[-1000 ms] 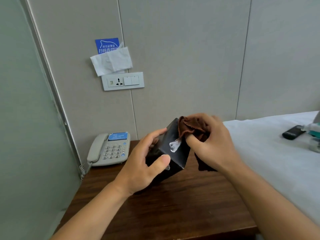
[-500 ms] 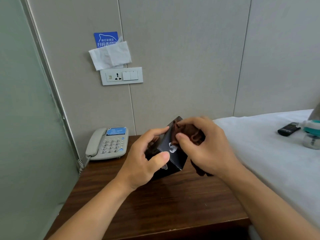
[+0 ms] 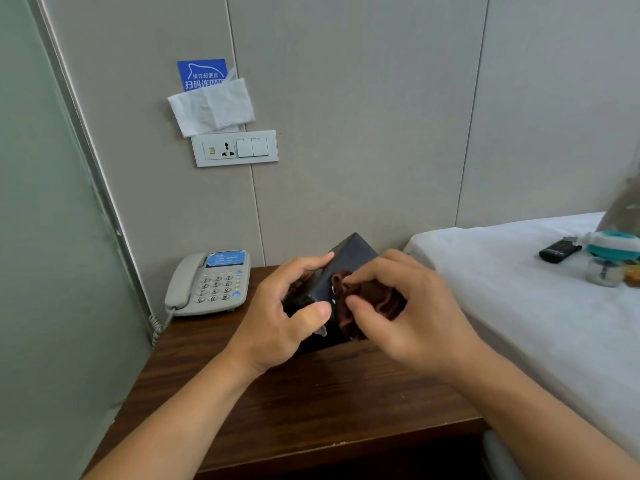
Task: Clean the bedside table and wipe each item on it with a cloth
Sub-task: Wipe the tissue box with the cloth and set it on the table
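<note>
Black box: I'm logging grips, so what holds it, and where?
The left hand grips the black box by its left side; the right hand pinches the brown cloth against it.

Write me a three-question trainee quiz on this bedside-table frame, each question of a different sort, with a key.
1. True or false: the left hand grips the black box, which is tilted on the wooden table.
2. The right hand holds the brown cloth against: A) the telephone, B) the black box, C) the wall socket.
3. Fill in: the remote control lies on the ___.

Key: 1 true; 2 B; 3 bed.
</note>
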{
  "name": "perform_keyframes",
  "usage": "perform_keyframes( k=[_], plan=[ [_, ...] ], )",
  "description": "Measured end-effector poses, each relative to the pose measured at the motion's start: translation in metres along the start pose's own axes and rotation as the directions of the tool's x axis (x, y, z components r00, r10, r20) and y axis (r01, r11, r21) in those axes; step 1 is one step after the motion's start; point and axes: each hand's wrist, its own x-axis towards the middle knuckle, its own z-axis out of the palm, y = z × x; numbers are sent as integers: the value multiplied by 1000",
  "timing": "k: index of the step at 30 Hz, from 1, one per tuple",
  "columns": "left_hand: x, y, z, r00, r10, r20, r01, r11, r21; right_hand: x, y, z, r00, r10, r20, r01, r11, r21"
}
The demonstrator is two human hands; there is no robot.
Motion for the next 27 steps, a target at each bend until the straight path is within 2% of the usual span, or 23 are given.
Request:
perform_keyframes(
  k=[2, 4, 5, 8, 10, 11, 14, 16, 18, 19, 20, 24, 25, 27],
  plan=[
    [-1, -1, 1, 1000, 3, -2, -3, 1000, 4, 13, 15, 1, 988, 109, -112, -115, 992, -51],
    [-2, -1, 2, 1000, 14, 6, -15, 1000, 23, 21, 25, 3, 946, 238, -222, -266, 958, -108],
    [-2, -1, 3, 1000, 18, 9, -18, 999, 27, 19, 25, 4, 941, 239, -238, -273, 954, -123],
    [-5, 0, -2, 1000, 23, 12, -22, 1000, -9, -4, -2, 8, 994, 62, -87, -67, 996, -54],
    [-6, 0, -6, 1000, 23, 6, -23, 999, -35, -8, -11, 10, 1000, -15, 1, 15, 1000, -9],
    [-6, 0, -6, 1000, 17, 1, -17, 999, -43, -3, -6, 11, 1000, 3, -20, -4, 999, -37],
    [-6, 1, -3, 1000, 11, -6, -11, 1000, -25, 14, 10, 10, 969, 168, -180, -193, 972, -134],
    [-7, -1, -3, 1000, 14, -3, -14, 1000, -18, 7, 6, 11, 982, 105, -158, -127, 982, -137],
    [-8, -2, -6, 1000, 22, -14, -22, 999, -24, -8, -10, 12, 1000, -30, 2, 30, 999, -37],
    [-8, -2, -7, 999, 29, -23, -29, 999, -19, -11, -13, 12, 996, -64, 61, 64, 998, 2],
    [-7, -3, -7, 999, 34, -29, -35, 999, -11, -8, -10, 11, 996, -57, 68, 57, 998, -4],
    [-8, -2, -1, 999, 25, -29, -25, 1000, 2, 7, 13, 9, 971, 162, -175, -188, 972, -141],
    [-9, -2, -1, 999, 26, -25, -26, 1000, 0, 4, 11, 10, 978, 128, -168, -151, 979, -137],
    [-10, -3, -3, 999, 39, -25, -39, 999, -13, -8, -3, 12, 999, -13, -32, 11, 999, -51]
  ],
)
